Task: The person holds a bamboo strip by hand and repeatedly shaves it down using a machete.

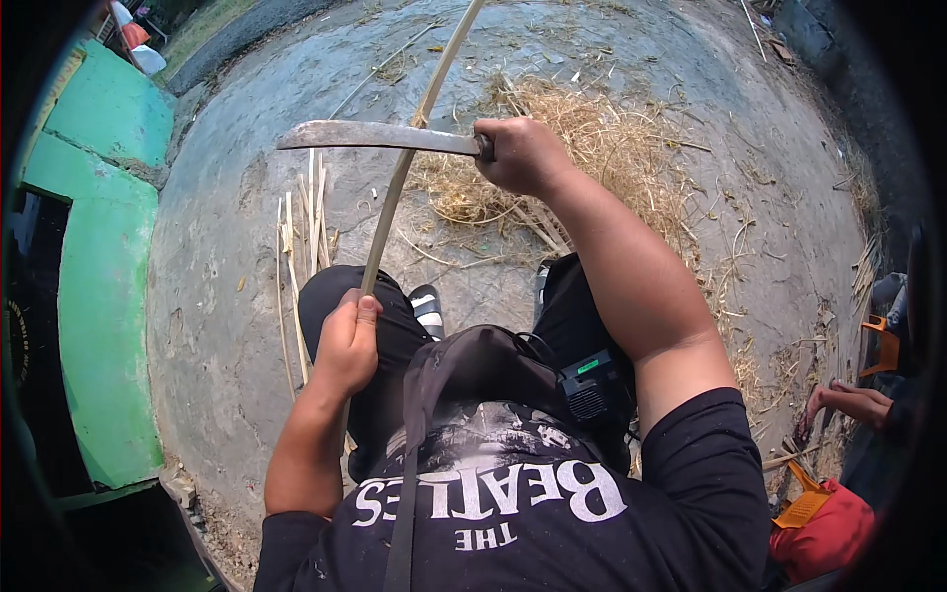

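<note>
My left hand (349,340) is closed around the lower part of a long, pale bamboo strip (392,197) that slants up and away past the far edge of the view. In my right hand (523,156) is the dark handle of a machete (385,136), its long, worn blade pointing left. The blade crosses the strip well above my left hand and appears to touch it. The strip's lower end runs down beside my left forearm, mostly hidden.
Curly shavings (592,148) are heaped on the concrete ground beyond my knees. Several split strips (314,217) lie beside my left knee. A green wall (109,326) stands at left. Another person's hand (838,403) and a red cloth item (824,533) show at right.
</note>
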`<state>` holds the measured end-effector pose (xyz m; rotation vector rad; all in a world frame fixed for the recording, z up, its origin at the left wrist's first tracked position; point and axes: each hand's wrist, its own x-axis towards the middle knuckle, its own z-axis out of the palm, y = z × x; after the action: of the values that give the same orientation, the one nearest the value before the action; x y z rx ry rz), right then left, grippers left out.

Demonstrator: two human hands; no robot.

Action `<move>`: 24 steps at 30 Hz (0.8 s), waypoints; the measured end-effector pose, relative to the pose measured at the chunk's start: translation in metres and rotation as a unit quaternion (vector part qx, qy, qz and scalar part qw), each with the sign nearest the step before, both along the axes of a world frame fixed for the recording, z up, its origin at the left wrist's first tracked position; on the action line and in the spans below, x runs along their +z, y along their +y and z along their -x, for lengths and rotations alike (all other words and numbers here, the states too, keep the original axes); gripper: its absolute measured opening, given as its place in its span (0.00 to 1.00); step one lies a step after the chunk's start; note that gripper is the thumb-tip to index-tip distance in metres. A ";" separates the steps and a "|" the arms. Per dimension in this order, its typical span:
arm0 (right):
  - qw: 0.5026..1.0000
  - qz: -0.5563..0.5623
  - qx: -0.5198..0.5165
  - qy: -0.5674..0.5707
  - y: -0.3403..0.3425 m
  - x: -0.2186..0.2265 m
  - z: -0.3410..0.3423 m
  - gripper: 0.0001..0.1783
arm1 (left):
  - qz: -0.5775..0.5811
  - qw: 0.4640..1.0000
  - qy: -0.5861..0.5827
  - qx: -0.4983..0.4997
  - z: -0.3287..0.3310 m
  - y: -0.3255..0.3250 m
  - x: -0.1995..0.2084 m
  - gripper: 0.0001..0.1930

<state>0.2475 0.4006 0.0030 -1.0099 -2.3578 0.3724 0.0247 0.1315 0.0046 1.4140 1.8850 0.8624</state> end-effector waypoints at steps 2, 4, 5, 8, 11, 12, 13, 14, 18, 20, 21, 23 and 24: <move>0.999 -0.038 -0.008 -0.011 -0.004 0.003 0.001 0.06 | -0.004 1.000 0.011 -0.003 -0.001 0.002 0.003 0.17; 0.997 -0.068 0.028 -0.030 -0.013 0.006 0.007 0.06 | 0.000 0.998 0.054 -0.010 -0.009 0.004 0.009 0.16; 0.992 -0.097 0.063 -0.049 -0.017 0.007 0.008 0.06 | 0.001 0.998 0.054 -0.010 -0.013 0.005 0.011 0.16; 0.998 -0.054 -0.002 -0.011 0.005 0.002 0.002 0.07 | -0.026 0.994 0.107 -0.017 -0.016 0.009 0.015 0.16; 0.999 -0.025 -0.032 -0.018 0.007 -0.002 -0.002 0.05 | -0.016 0.995 0.102 0.002 -0.007 0.009 0.015 0.16; 0.999 -0.027 -0.035 -0.019 0.003 -0.002 -0.002 0.04 | -0.018 0.995 0.102 0.004 -0.006 0.008 0.014 0.16; 0.999 -0.028 -0.031 -0.019 -0.003 -0.002 0.003 0.05 | -0.019 0.995 0.095 0.004 -0.006 0.008 0.014 0.16; 0.999 -0.027 -0.030 -0.019 -0.010 0.002 0.007 0.05 | -0.017 0.996 0.089 0.003 -0.006 0.007 0.013 0.16; 0.995 -0.079 0.022 -0.061 -0.012 0.007 0.007 0.07 | -0.052 0.992 0.110 -0.018 -0.010 0.006 0.013 0.15; 0.998 0.034 -0.043 -0.042 0.004 0.004 0.001 0.07 | -0.033 0.992 0.125 -0.008 -0.008 0.004 0.017 0.14; 0.997 0.035 -0.047 -0.054 0.003 0.005 0.000 0.08 | -0.035 0.992 0.125 -0.007 -0.005 0.004 0.017 0.14; 0.997 0.028 -0.030 -0.065 -0.008 0.009 0.004 0.08 | -0.010 0.990 0.141 0.005 -0.002 0.003 0.014 0.14; 0.997 0.023 -0.014 -0.076 -0.015 0.010 0.008 0.08 | -0.010 0.990 0.141 0.005 -0.003 0.003 0.014 0.14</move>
<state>0.2397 0.3861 0.0134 -1.1271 -2.4785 0.3522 0.0272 0.1349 0.0185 1.6092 2.0962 0.7183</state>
